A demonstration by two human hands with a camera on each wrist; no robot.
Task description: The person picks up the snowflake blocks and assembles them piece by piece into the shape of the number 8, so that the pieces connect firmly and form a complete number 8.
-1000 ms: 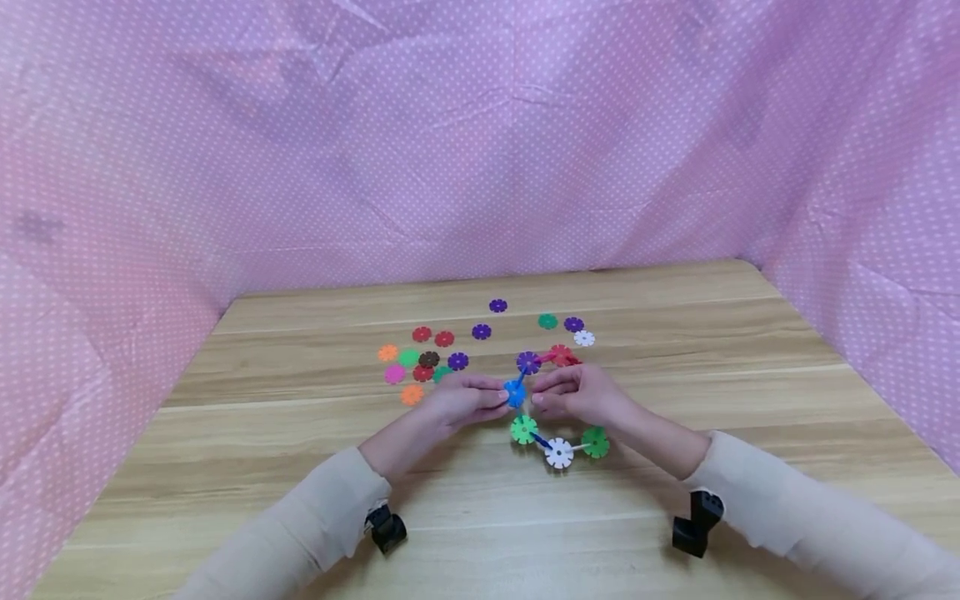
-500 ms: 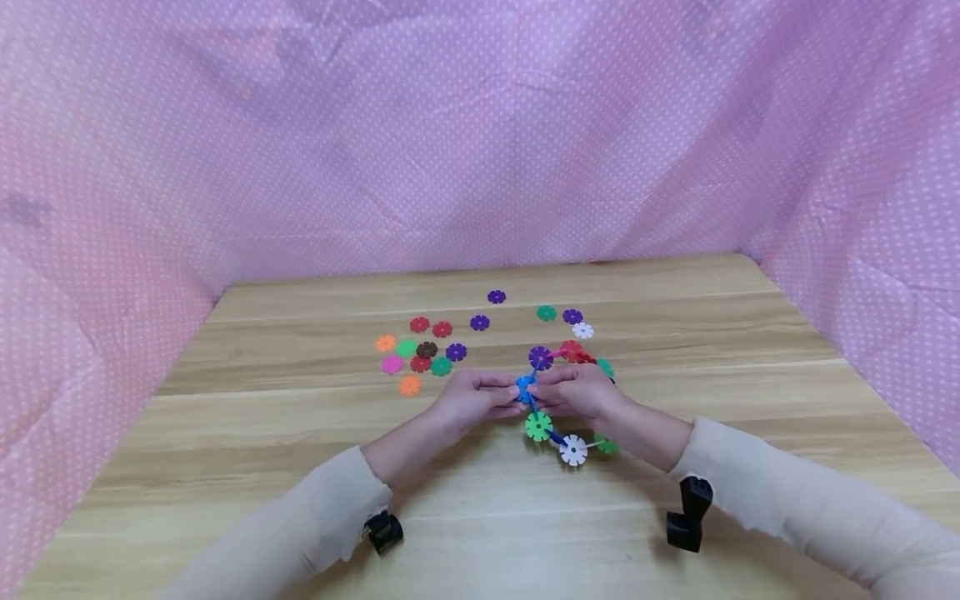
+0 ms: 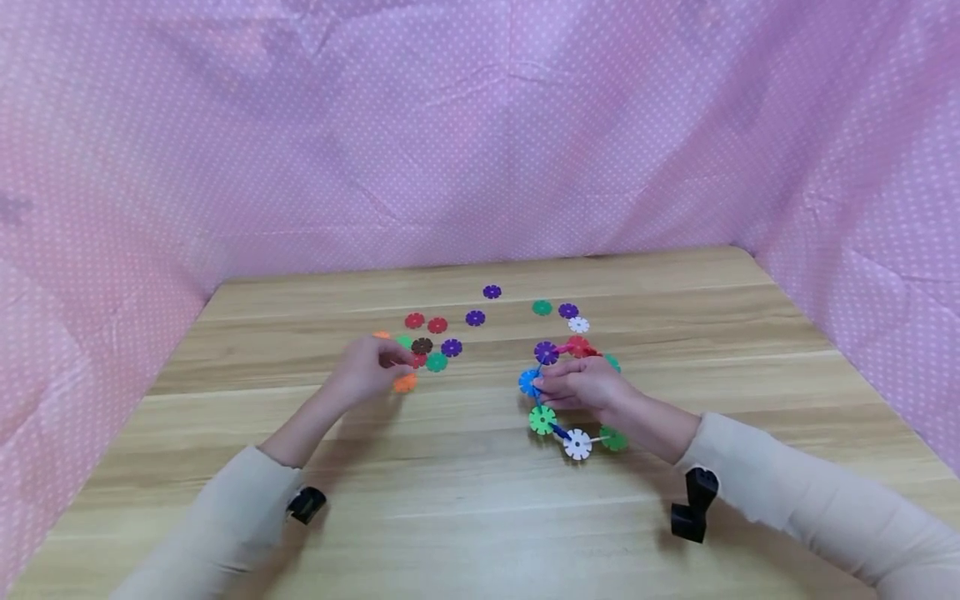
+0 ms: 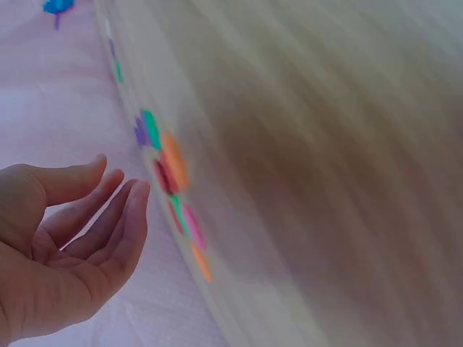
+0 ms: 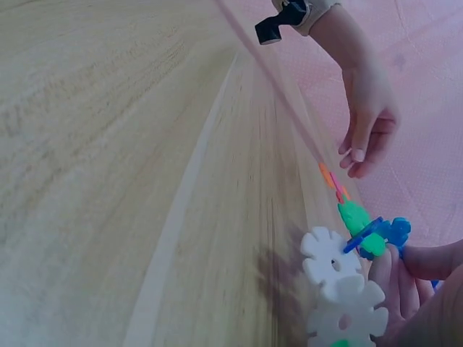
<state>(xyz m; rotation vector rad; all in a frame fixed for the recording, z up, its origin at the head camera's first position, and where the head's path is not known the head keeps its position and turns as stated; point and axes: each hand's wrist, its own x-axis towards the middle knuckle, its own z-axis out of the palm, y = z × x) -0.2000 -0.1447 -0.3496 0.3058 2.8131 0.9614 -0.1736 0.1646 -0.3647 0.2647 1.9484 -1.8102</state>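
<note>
My right hand pinches a blue slotted disc that is part of a ring of joined plastic discs. The ring runs through a purple disc, a red disc, a light green disc and a white disc; the hand hides some of its right side. In the right wrist view the white discs stand just above the wood. Over the loose discs at the left hovers my left hand, fingers loosely bent. Nothing lies between its thumb and fingers in the left wrist view.
Near the left hand lie a brown disc, an orange disc, a green disc and several others. Farther back are purple discs and a loose white disc. Pink dotted cloth hangs behind the wooden table.
My left hand has left the blue disc and moved left to the loose discs. The right hand stays on the ring, which shifted slightly right during the first half second.
</note>
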